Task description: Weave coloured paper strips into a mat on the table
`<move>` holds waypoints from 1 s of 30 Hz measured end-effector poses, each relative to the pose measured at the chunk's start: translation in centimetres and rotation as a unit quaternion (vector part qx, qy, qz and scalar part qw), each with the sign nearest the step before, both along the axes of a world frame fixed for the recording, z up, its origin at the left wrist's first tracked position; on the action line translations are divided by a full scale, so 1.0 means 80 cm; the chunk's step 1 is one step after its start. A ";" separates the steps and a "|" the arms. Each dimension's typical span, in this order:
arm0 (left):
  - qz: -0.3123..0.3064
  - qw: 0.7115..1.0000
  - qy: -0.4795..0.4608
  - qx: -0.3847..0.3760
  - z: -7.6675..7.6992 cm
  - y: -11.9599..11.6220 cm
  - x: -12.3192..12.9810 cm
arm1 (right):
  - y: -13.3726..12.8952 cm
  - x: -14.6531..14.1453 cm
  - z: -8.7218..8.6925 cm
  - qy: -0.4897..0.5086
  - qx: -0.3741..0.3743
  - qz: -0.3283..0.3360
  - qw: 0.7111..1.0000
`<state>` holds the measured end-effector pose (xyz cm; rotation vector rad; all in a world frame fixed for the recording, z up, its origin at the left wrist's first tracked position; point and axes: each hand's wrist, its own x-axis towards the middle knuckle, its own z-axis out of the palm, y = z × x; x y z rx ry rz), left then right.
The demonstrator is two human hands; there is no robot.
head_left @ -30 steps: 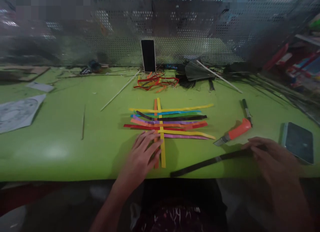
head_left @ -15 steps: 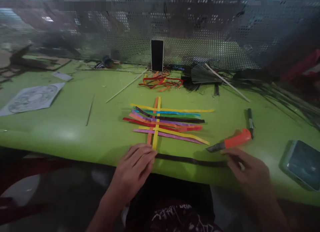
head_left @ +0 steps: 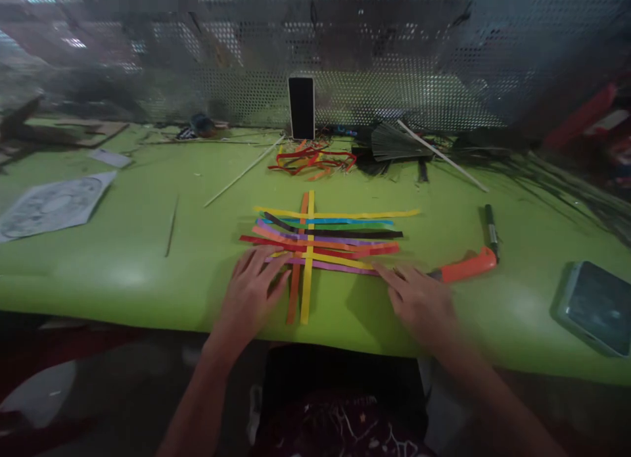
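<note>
Green desk (head_left: 142,299): loose black strip now unseen; left hand (head_left: 254,287) and right hand (head_left: 418,296) seemingly align crossed strips' (head_left: 310,232) six-o'clock edge, fingers' grip unclear.

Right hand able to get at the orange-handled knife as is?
Likely yes: the right hand is close beside the orange-handled knife; it partly hides the dark end, but the handle shows uncovered on the green table.

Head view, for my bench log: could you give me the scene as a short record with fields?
Left hand: spread over the left ends of the nearest crosswise strips
Right hand: fingertips at the right end of the nearer yellow crosswise strip
Lengthwise: orange strip, yellow strip, side by side
Right side: orange-handled tool, dark pen
Back: upright phone
</note>
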<state>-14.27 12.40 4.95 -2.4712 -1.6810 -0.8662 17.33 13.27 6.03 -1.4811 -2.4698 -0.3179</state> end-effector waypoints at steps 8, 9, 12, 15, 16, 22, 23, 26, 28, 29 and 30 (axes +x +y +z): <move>-0.006 1.000 -0.010 -0.017 -0.002 0.000 -0.001 | 0.007 -0.002 0.002 -0.111 0.026 0.014 0.993; -0.006 1.000 -0.015 -0.013 -0.001 -0.001 0.000 | 0.008 -0.002 0.002 -0.115 0.030 0.019 0.993; 0.005 1.000 -0.023 0.004 0.000 -0.005 0.000 | 0.010 -0.002 0.001 -0.122 0.030 0.023 0.992; 0.006 1.000 -0.022 0.008 -0.001 -0.010 0.000 | 0.009 -0.001 -0.002 -0.120 0.022 0.018 0.992; 0.001 1.000 -0.021 0.005 -0.001 -0.011 0.000 | 0.009 -0.001 -0.002 -0.122 0.019 0.017 0.992; -0.018 1.000 -0.016 -0.006 0.000 -0.011 -0.001 | 0.009 -0.002 0.002 -0.160 0.001 0.005 0.987; -0.018 1.000 -0.012 -0.008 0.001 -0.011 0.000 | 0.009 -0.003 0.004 -0.167 -0.003 0.003 0.986; -0.021 1.000 -0.005 -0.002 0.003 -0.010 0.000 | 0.009 -0.006 0.013 -0.183 -0.006 0.015 0.983; -0.026 1.000 -0.005 0.005 0.003 -0.010 0.000 | 0.010 -0.008 0.019 -0.194 -0.005 0.024 0.981; -0.027 1.000 -0.005 0.007 0.003 -0.010 0.000 | 0.010 -0.009 0.022 -0.200 -0.005 0.027 0.979; -0.028 1.000 -0.006 0.009 0.003 -0.010 0.000 | 0.011 -0.010 0.024 -0.206 -0.006 0.028 0.978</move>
